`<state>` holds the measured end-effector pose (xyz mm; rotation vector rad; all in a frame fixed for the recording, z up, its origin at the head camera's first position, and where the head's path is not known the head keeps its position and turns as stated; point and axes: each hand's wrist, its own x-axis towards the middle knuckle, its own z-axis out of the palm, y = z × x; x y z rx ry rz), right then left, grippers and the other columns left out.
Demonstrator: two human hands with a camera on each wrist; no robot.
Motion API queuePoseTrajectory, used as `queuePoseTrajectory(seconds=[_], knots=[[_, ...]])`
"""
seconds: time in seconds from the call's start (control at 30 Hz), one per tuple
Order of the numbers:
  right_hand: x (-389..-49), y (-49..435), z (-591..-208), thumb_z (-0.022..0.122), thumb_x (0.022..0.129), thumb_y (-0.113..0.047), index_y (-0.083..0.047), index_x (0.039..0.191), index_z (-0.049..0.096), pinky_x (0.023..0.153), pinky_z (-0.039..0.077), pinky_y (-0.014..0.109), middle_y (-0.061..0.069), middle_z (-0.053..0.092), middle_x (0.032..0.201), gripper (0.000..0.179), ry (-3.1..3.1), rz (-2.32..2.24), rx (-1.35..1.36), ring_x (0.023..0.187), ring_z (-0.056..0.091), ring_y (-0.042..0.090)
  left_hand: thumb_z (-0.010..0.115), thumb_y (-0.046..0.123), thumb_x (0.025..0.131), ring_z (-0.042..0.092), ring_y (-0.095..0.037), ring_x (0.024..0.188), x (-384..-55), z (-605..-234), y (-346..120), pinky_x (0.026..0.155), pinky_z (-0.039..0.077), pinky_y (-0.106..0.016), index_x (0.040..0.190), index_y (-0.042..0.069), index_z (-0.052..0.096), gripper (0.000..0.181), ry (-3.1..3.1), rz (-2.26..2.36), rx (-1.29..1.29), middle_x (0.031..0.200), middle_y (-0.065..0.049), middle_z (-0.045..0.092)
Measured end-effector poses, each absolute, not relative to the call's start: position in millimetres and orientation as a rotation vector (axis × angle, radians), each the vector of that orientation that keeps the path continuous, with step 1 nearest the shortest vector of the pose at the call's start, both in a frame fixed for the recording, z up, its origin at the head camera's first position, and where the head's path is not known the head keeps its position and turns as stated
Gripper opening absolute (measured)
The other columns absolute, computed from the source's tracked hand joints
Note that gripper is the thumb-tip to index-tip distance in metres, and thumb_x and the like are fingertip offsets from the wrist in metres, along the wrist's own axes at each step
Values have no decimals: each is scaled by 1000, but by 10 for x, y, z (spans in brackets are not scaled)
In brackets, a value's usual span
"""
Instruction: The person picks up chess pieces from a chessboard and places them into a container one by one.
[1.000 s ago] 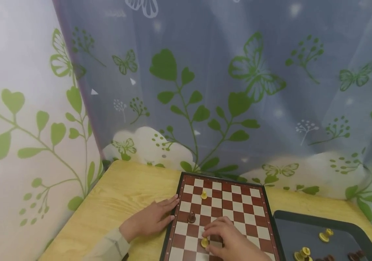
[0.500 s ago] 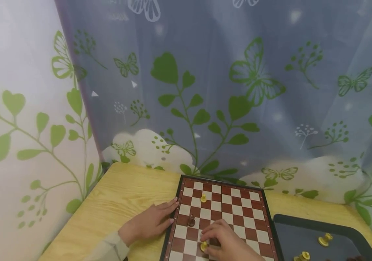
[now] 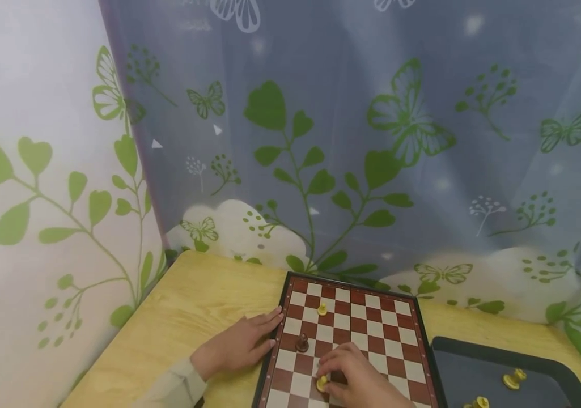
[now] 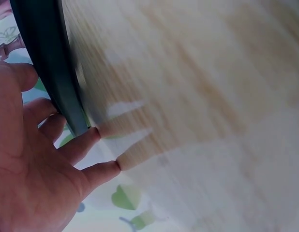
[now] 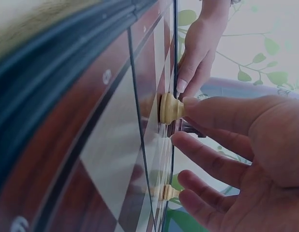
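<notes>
My right hand (image 3: pixel 359 377) is over the near-left part of the chessboard (image 3: pixel 394 367) and pinches a yellow pawn (image 3: pixel 322 384). In the right wrist view the thumb (image 5: pixel 222 112) touches the pawn's head, and its base (image 5: pixel 170 109) stands on or very close to the board. Beyond it are a dark brown chess piece (image 3: pixel 302 343) and another yellow pawn (image 3: pixel 322 309), both upright. With fingers extended, my left hand (image 3: pixel 239 347) rests on the table against the board's left edge (image 4: pixel 52 63).
Right of the board lies a dark tray (image 3: pixel 474 368) with yellow chess pieces, among them a rook-like one (image 3: pixel 514 378). The wooden table (image 3: pixel 208 283) meets a patterned curtain (image 3: pixel 321 141) at the back and left.
The head view has shifted slightly, and less of the tray shows. Both hands and the pieces keep nearly the same places on the board.
</notes>
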<state>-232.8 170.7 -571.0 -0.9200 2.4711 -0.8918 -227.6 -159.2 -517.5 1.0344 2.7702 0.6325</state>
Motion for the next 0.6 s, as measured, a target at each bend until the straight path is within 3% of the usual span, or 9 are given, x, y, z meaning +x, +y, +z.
queuePoseTrajectory(seconds=[0.2, 0.6], knots=[[-2364, 1695, -5694, 74, 90, -48, -45, 104, 75, 95, 49, 40, -23, 65, 122, 14, 2454, -904, -912, 117, 48, 12, 41, 36, 110, 36, -35, 148, -2290, -5128, -1599, 110, 33, -72, 159, 7, 33, 58, 2748, 639, 1018, 167, -10, 27], [-2367, 1718, -5661, 69, 92, -54, -44, 107, 76, 91, 51, 35, -19, 65, 123, 20, 2436, -979, -986, 115, 48, 10, 39, 39, 111, 36, -36, 149, -2311, -5167, -1589, 108, 33, -74, 159, 6, 33, 59, 2739, 661, 1037, 167, -11, 26]])
